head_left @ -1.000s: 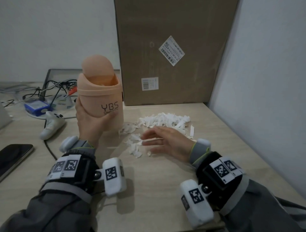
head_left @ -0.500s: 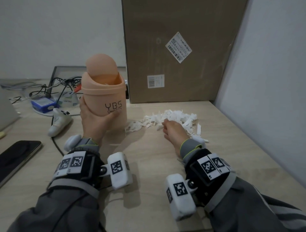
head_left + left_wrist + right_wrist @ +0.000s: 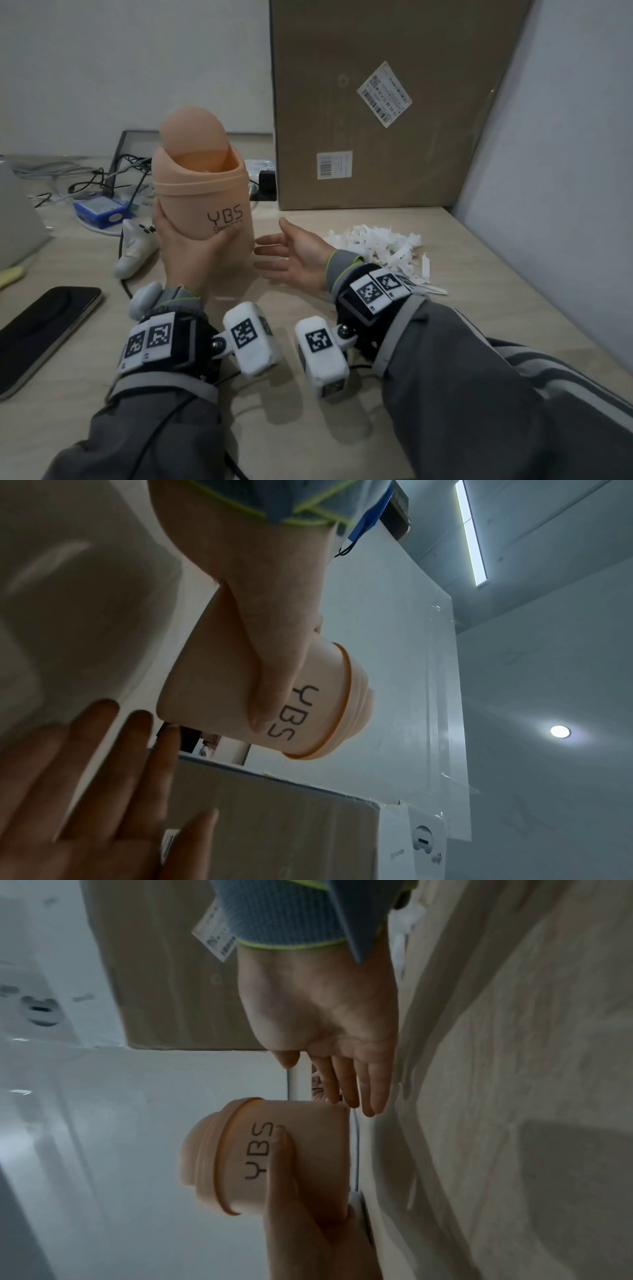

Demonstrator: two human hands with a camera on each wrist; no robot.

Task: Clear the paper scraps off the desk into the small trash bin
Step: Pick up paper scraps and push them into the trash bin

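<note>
My left hand point(image 3: 191, 246) grips a small peach trash bin point(image 3: 205, 192) marked YBS, holding it a little above the desk with its swing lid tipped up. The thumb point(image 3: 277, 693) lies across the lettering on the bin point(image 3: 308, 710). My right hand point(image 3: 291, 257) is open, palm turned toward the bin, fingers straight and close to its lower right side. In the right wrist view the fingertips point(image 3: 356, 1096) almost reach the bin point(image 3: 298, 1150) base. A pile of white paper scraps point(image 3: 380, 243) lies on the desk behind my right wrist.
A large cardboard box point(image 3: 376, 102) leans on the wall behind the scraps. A white partition point(image 3: 555, 178) bounds the desk on the right. A phone point(image 3: 44, 329) lies at left; cables, a blue device point(image 3: 101, 212) and a white gadget point(image 3: 135, 246) sit behind the bin.
My right hand left the scrap pile and swung left, opening flat beside the bin. The bin stays in my left hand's grip.
</note>
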